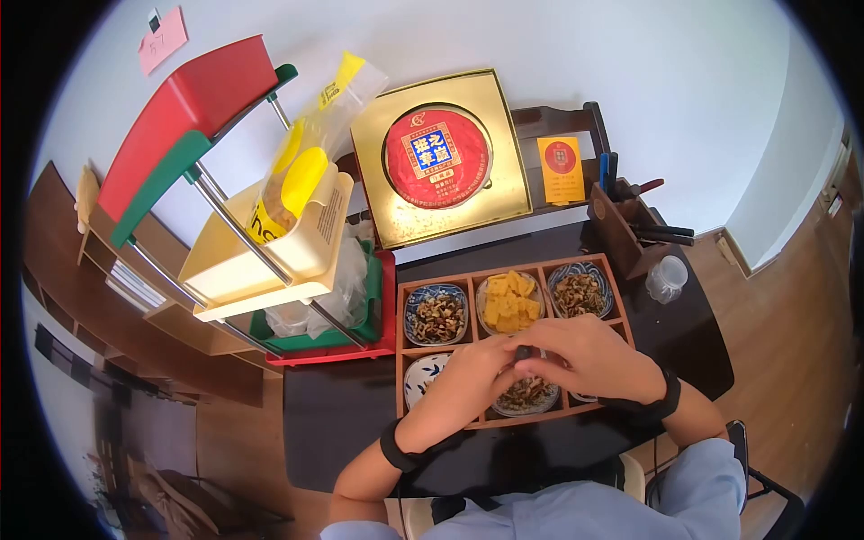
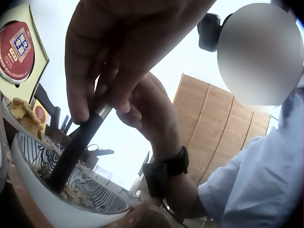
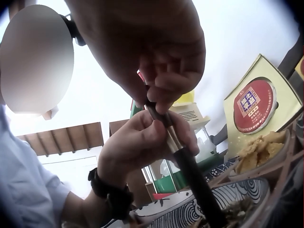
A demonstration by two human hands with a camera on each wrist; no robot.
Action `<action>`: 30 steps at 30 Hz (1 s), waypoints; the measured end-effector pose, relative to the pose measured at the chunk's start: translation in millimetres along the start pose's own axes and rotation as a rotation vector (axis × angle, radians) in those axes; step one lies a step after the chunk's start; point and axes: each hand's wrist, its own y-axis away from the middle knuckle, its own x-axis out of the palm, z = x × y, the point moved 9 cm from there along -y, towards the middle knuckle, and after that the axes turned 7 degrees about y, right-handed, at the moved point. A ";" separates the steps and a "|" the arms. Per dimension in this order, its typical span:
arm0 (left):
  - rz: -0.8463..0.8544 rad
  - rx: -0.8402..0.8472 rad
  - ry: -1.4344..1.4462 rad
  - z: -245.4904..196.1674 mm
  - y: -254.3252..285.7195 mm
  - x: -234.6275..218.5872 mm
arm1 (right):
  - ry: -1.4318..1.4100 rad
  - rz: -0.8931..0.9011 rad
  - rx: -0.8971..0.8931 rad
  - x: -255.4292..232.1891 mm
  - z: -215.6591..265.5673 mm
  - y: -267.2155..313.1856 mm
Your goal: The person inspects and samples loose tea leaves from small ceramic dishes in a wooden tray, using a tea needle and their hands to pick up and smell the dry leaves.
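Note:
A dark stick-shaped tool with a silver band [image 1: 524, 352] [image 2: 73, 152] [image 3: 194, 183] stands tilted, its lower end among brown dried pieces in a patterned bowl [image 2: 57, 202] [image 3: 175, 216], in the tray's front middle compartment. My left hand [image 1: 475, 371] [image 2: 123, 47] [image 3: 140, 142] pinches the tool around the silver part. Higher up, my right hand [image 1: 594, 355] [image 2: 156, 111] [image 3: 161, 57] grips its dark top end with curled fingers. In the head view both hands hide part of the bowl and most of the tool.
The wooden tray [image 1: 402, 315] holds several bowls, one with yellow chunks [image 1: 510, 301]. Behind stands a gold box [image 1: 378, 162] with a red disc. A tiered rack [image 1: 261, 261] is at left; a pen holder [image 1: 621, 238] and clear cup [image 1: 666, 279] are at right.

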 end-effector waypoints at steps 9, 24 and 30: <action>0.052 -0.047 -0.091 6.0 -13.3 -4.6 | 0.097 -0.033 0.117 2.6 -4.7 -1.4; 0.129 -0.122 -0.127 21.3 -39.5 -27.9 | 0.075 -0.032 0.059 -1.1 -24.6 -41.1; 0.058 -0.053 -0.086 26.4 -48.3 -35.2 | 0.026 -0.066 0.041 -7.3 -33.4 -55.8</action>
